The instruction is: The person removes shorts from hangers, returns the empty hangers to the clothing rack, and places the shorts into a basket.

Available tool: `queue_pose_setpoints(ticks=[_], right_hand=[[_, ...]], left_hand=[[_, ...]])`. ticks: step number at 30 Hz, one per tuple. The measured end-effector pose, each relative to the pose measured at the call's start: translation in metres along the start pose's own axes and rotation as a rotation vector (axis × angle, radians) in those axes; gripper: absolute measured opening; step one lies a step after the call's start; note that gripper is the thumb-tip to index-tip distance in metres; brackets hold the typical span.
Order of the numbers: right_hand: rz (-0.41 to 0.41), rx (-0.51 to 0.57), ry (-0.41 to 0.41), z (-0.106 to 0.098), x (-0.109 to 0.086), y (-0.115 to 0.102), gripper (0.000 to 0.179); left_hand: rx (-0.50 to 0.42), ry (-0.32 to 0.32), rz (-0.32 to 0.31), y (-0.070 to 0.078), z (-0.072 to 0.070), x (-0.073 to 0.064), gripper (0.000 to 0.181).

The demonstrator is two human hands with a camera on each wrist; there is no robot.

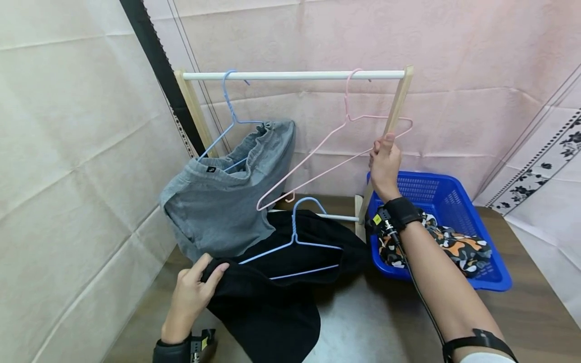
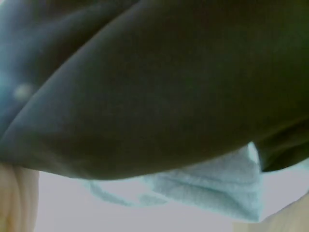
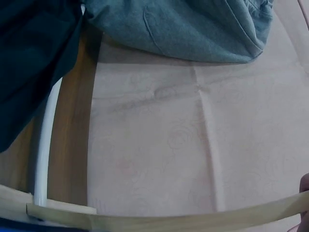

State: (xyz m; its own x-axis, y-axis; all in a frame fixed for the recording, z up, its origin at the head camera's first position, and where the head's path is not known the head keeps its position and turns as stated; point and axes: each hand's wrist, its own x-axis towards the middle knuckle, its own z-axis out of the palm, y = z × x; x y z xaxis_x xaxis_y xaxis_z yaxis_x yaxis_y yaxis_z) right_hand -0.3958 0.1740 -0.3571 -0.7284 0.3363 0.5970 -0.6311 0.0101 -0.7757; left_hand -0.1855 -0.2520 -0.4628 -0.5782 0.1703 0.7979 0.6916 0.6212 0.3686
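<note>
My left hand (image 1: 192,292) pinches the waist edge of a black garment (image 1: 277,307) at its left side. Inside that garment's opening sits a blue hanger (image 1: 294,237), its hook pointing up. With curled fingers, my right hand (image 1: 386,164) grips the wooden right post (image 1: 397,103) of a small clothes rack. A pink hanger (image 1: 324,138) hangs bare from the white top rail (image 1: 295,75), slanting beside that hand. Grey-blue shorts (image 1: 227,201) hang from the rail's left end on another blue hanger (image 1: 233,118). In the left wrist view the black cloth (image 2: 145,96) fills most of the picture.
A blue plastic basket (image 1: 454,201) stands on the table at right, with a camouflage-patterned garment (image 1: 458,247) inside. The rack's lower white bar (image 3: 46,145) runs near the wooden tabletop (image 3: 72,140). Pale patterned cloth (image 1: 454,45) covers the walls behind and at the sides.
</note>
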Motion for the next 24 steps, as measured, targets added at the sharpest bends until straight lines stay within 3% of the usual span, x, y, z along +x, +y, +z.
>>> queue_pose_setpoints(ticks=[5, 14, 18, 24], right_hand=[[0.026, -0.079, -0.073, -0.007, 0.000, -0.007, 0.069], [0.119, -0.466, -0.249, -0.043, -0.011, -0.033, 0.069], [0.132, -0.599, -0.335, -0.057, -0.027, -0.055, 0.068], [0.055, -0.696, -0.529, -0.065, -0.061, -0.085, 0.060]], left_hand=[[0.000, 0.064, 0.015, -0.005, -0.007, 0.002, 0.046], [-0.023, 0.046, -0.001, -0.002, 0.000, 0.002, 0.044], [-0.029, 0.075, 0.014, -0.003, 0.003, 0.000, 0.044], [-0.029, 0.111, 0.006, -0.007, -0.002, 0.001, 0.046]])
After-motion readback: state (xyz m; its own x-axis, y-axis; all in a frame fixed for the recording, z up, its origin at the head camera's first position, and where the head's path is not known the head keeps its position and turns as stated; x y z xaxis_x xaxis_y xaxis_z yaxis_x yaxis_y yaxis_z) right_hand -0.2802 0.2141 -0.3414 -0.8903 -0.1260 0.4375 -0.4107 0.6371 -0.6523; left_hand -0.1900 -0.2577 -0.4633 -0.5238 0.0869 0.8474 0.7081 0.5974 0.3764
